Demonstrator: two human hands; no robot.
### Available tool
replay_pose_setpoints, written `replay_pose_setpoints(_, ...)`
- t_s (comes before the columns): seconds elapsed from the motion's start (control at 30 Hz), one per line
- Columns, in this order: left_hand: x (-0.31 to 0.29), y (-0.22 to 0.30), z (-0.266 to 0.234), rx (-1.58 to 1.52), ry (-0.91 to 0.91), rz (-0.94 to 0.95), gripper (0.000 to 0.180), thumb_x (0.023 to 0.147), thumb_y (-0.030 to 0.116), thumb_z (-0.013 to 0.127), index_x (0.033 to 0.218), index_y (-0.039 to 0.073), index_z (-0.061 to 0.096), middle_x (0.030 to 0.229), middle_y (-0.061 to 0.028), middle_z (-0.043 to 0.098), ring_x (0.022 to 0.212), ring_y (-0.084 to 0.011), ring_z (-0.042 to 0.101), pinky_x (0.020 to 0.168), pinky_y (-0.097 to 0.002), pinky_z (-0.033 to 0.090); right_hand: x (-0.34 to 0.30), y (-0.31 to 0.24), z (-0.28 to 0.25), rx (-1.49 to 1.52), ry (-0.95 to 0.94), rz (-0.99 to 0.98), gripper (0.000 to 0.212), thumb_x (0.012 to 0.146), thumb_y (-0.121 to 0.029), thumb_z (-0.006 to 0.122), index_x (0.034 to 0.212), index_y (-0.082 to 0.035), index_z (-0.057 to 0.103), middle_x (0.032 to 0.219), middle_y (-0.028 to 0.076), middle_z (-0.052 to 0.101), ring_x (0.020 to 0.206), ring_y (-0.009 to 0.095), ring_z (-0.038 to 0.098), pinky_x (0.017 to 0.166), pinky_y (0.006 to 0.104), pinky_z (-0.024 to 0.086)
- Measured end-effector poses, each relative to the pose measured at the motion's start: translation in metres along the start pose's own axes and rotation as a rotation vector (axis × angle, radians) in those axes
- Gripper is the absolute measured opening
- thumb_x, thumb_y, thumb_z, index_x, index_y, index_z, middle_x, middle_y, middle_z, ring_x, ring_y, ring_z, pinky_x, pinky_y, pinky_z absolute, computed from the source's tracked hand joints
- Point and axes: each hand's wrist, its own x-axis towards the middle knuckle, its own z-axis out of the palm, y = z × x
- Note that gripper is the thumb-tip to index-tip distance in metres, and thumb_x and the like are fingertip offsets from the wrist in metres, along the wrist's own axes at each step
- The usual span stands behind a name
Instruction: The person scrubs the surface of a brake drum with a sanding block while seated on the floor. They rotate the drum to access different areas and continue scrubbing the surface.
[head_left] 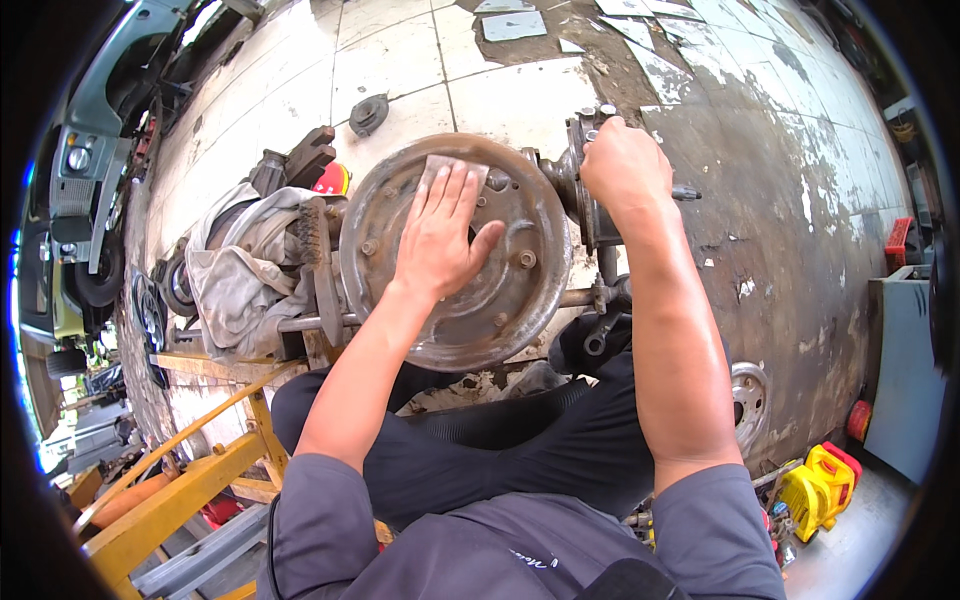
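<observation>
My left hand [440,230] lies flat, fingers stretched out and thumb apart, over a small square sheet [470,172] that looks like sandpaper. That sheet rests on the upper part of a brown round metal plate [530,205] with a raised rim and several bolts, resembling a brake backing plate. My right hand [628,165] is closed on the top of a greasy metal housing [598,225] to the plate's right; its fingertips are partly hidden. A metal shaft end [686,192] sticks out beyond my right wrist.
A wire brush [322,270] stands beside the plate, against a grey rag [240,270]. A vise [292,160] and a small round metal part [369,115] are farther off. Yellow metal frame [180,500] at lower left; wheel rim [748,400] and yellow-red object [820,490] at right.
</observation>
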Motion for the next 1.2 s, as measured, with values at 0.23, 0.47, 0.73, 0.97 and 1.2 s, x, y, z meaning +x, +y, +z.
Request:
replay_pose_setpoints(0.23,-0.027,0.000,-0.005,-0.017,-0.058,0.060,0.079,0.100,0.061,0.043,0.149,-0.001,0.043,0.156,-0.0221,0.040,0.148,-0.0359,0.032,0.124,-0.0470,0.021,-0.002,0.006,0.000,-0.019,0.054,-0.057,0.029,0.091,-0.012,0.056,0.111,0.009,0.063,0.107,0.026,0.072,0.106,0.038,0.070,0.092,0.0432,0.056)
replay_pose_setpoints(0.47,0.003,-0.008,0.003,0.001,-0.001,0.034,0.078,0.099,0.059,0.047,0.148,-0.002,0.044,0.155,-0.0244,0.040,0.146,-0.0404,0.035,0.122,-0.0486,0.025,0.001,0.008,0.009,-0.015,0.090,-0.089,0.030,0.090,-0.011,0.058,0.111,0.009,0.064,0.105,0.026,0.072,0.102,0.038,0.071,0.089,0.0436,0.057)
replay_pose_setpoints(0.73,-0.008,-0.002,-0.003,-0.056,0.003,0.037,0.074,0.101,0.053,0.048,0.148,-0.004,0.043,0.155,-0.0260,0.040,0.145,-0.0425,0.035,0.122,-0.0495,0.025,0.004,0.004,0.006,-0.029,0.027,-0.039,0.034,0.096,-0.028,0.061,0.113,0.002,0.064,0.109,0.024,0.071,0.108,0.040,0.067,0.094,0.0484,0.052)
replay_pose_setpoints(0.97,-0.033,0.014,-0.004,-0.097,-0.018,0.005,0.075,0.101,0.054,0.048,0.146,-0.006,0.044,0.153,-0.0286,0.040,0.145,-0.0431,0.035,0.121,-0.0493,0.025,-0.002,0.006,0.000,-0.022,0.021,-0.054,0.032,0.090,-0.011,0.057,0.113,0.009,0.063,0.108,0.028,0.071,0.106,0.038,0.070,0.092,0.0444,0.056)
replay_pose_setpoints(1.2,0.002,0.001,0.003,0.012,-0.026,-0.046,0.079,0.101,0.057,0.046,0.151,-0.004,0.038,0.157,-0.0259,0.035,0.148,-0.0416,0.030,0.122,-0.0493,0.024,-0.002,0.003,0.002,0.003,0.043,-0.078,0.033,0.089,-0.011,0.058,0.114,0.010,0.063,0.108,0.028,0.071,0.105,0.039,0.070,0.091,0.0444,0.056)
